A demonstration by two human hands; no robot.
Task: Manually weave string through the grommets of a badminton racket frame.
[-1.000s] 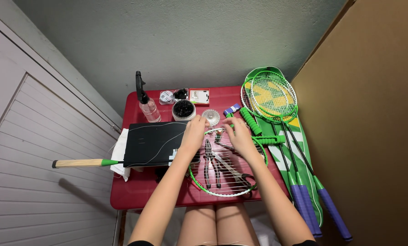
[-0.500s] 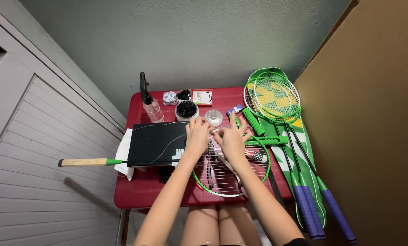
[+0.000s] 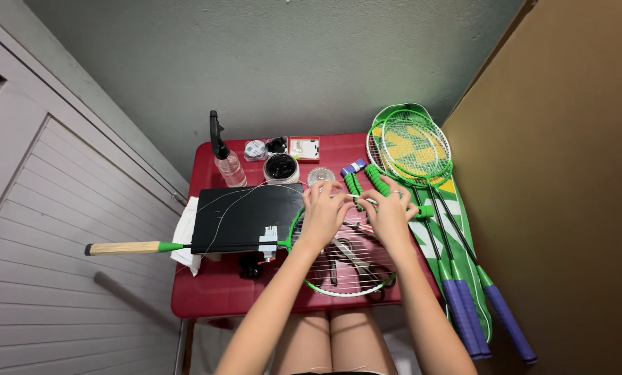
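Head cam: both hands, left hand (image 3: 323, 212) and right hand (image 3: 389, 213), pinch string at the green racket head (image 3: 344, 251) lying on the red table (image 3: 214, 292). Uneven pull could kink it or snag the pliers (image 3: 352, 260) underneath.

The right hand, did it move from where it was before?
Yes. The right hand has shifted away from the person toward the green grips, farther up the red table.

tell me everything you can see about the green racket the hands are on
The green racket lies flat on the red table, its oval head toward the person's right. The green frame holds white strings, seemingly only partly strung. Its handle, pale wood with a green collar, sticks out past the table's left edge; a black board hides the shaft. The left hand and right hand rest on the head's far rim. Pliers lie beneath the strings.
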